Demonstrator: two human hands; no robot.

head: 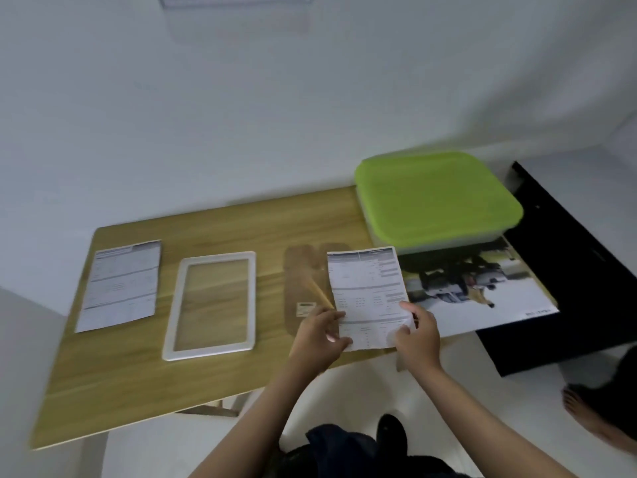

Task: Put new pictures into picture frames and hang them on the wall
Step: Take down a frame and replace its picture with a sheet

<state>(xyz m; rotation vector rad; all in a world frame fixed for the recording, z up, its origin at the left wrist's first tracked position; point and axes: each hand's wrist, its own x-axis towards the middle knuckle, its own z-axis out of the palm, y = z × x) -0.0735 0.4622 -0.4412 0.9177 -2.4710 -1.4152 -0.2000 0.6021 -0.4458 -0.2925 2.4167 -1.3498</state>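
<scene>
A printed sheet (367, 291) lies over the brown frame backing (303, 281) near the table's front edge. My left hand (319, 336) pinches its lower left corner, and my right hand (417, 334) pinches its lower right corner, which is slightly crumpled. A thin wooden stick (319, 293) lies on the backing beside the sheet. The empty white picture frame (211, 305) lies flat in the middle of the wooden table (113, 374). A second printed sheet (120, 286) lies at the far left.
A container with a green lid (437, 198) stands at the table's back right, on a large photo poster (482, 294). A black panel (572, 277) lies to the right. Someone's bare foot (593, 419) shows on the floor at the right.
</scene>
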